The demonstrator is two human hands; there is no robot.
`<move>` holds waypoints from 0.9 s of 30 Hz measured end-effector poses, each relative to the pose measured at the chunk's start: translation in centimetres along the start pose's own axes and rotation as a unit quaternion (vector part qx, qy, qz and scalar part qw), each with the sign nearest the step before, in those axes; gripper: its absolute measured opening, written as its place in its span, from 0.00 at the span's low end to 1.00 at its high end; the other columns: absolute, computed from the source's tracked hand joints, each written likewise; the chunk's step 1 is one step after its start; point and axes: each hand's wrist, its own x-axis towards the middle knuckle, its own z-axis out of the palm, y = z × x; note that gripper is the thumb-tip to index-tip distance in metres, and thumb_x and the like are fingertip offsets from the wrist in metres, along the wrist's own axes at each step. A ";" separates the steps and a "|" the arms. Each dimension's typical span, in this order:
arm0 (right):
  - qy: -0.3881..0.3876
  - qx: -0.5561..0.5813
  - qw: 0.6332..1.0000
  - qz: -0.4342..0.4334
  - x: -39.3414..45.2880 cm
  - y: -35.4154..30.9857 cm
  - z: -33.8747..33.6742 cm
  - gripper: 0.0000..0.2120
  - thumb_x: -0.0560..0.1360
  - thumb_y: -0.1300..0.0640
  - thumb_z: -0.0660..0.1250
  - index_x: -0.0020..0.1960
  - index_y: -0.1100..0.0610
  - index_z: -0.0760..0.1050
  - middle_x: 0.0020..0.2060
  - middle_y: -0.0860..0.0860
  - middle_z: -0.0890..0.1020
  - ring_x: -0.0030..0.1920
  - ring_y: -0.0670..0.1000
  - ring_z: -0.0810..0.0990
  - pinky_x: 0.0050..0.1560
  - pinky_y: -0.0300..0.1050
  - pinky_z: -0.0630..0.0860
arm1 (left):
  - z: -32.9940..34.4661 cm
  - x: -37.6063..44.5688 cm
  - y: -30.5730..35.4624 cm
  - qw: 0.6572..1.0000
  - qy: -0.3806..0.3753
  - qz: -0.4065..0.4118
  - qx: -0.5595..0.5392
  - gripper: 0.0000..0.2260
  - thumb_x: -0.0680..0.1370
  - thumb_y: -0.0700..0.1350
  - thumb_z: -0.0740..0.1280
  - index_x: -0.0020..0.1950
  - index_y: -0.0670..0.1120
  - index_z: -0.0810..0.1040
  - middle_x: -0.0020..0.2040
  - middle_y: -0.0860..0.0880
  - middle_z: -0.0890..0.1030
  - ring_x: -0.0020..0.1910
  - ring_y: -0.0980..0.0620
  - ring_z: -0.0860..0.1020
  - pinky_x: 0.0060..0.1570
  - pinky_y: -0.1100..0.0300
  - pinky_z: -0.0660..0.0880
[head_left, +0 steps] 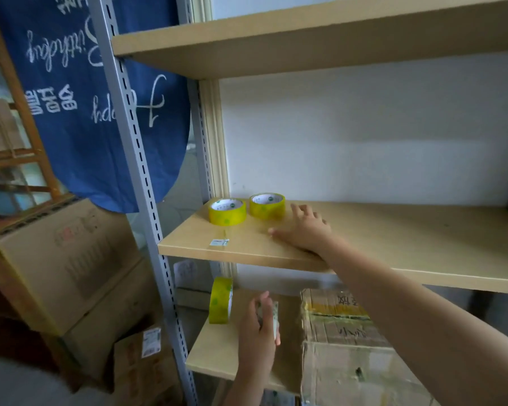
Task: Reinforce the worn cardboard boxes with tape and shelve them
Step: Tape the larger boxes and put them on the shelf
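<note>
- Worn cardboard box (349, 347) sits on the lower shelf (217, 356), right side, with yellowish tape strips already across its top and some handwriting on the flaps. It looks pretty beat up.
- Just left of it on the same shelf, one yellow tape roll (221, 300) stands on its edge, near the back left corner.
- The left hand (260, 332) is down over that lower shelf, between the upright roll and the box. Its fingers are curled around something small and pale, maybe a tape dispenser or a label, but it's too blurry to tell.
- One level up, the middle shelf (393, 247) has two more yellow tape rolls lying flat side by side at the back left: the left roll (227, 211) and the right roll (267, 206), nearly touching.
- The right hand (304, 230) rests palm down on the middle shelf just right of those two rolls, fingers straight and spread, holding nothing.
- A small white sticker (219, 242) is stuck near the front edge of the middle shelf.
- The top shelf (305, 39) is overhead, and the gray slotted metal post (135, 159) runs down the left.
- Off to the left there's a blue cloth (79, 112) with white chalky writing, hanging upside down, and stacked brown boxes (71, 259) below it on the floor.
</note>
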 end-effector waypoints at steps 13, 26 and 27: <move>0.454 0.003 0.879 -0.145 -17.6 10.3 0.9 0.07 0.75 0.59 0.59 0.39 0.54 0.71 0.35 0.49 0.74 0.34 0.50 0.70 0.31 0.44 0.62 | -1.6 -3.4 -6.5 0.971 0.128 -0.180 0.092 0.09 0.81 0.41 0.64 0.59 0.42 0.79 0.56 0.41 0.82 0.56 0.40 0.79 0.58 0.48 0.75; 0.034 0.143 0.970 0.194 -22.8 23.5 6.3 0.24 0.79 0.57 0.65 0.73 0.57 0.66 0.54 0.56 0.81 0.48 0.55 0.79 0.43 0.43 0.72 | 5.8 -4.7 -4.0 0.972 -0.083 -0.114 0.187 0.22 0.80 0.63 0.60 0.66 0.49 0.73 0.59 0.48 0.80 0.56 0.46 0.79 0.53 0.52 0.76; 0.019 0.127 0.974 0.189 -23.4 23.9 6.4 0.24 0.78 0.57 0.65 0.73 0.57 0.66 0.57 0.57 0.79 0.53 0.57 0.78 0.47 0.44 0.72 | 5.7 -4.6 -4.3 0.964 -0.096 -0.133 0.208 0.24 0.80 0.66 0.59 0.65 0.49 0.73 0.57 0.47 0.80 0.55 0.45 0.80 0.53 0.52 0.77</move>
